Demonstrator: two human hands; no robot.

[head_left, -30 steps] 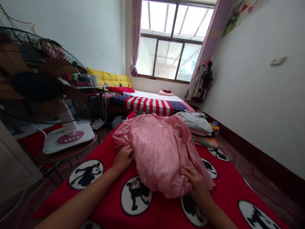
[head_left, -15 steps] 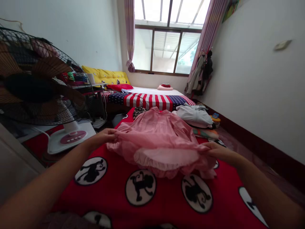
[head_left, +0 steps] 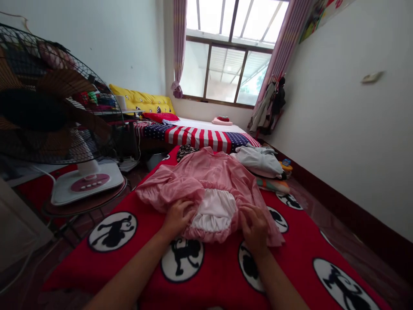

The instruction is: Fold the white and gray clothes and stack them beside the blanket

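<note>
A pink dress (head_left: pixel 213 170) with a collar and a thin, sheer outer layer lies spread on the red blanket (head_left: pixel 142 275), its collar end away from me. At the near end, its gathered opening shows a white lining (head_left: pixel 217 211). My left hand (head_left: pixel 178 218) is closed on the fabric at the left side of this opening, fingers curled over the cloth. On the right side, my right hand (head_left: pixel 255 226) pinches the gathered edge; parts of its fingertips are hidden in the folds.
Folded pale clothes (head_left: pixel 260 161) sit on the blanket's far right, above a striped folded cloth (head_left: pixel 273 186). Dark patterned cloth (head_left: pixel 186 151) lies beyond the dress. A large fan (head_left: pixel 90 183) stands at the left on a round stool. Another bed (head_left: pixel 200 135) is under the window.
Both hands have come inward and closer together, from the dress's outer edges to the sides of its lined opening. The sheer outer layer, stretched between them before, now lies back.
</note>
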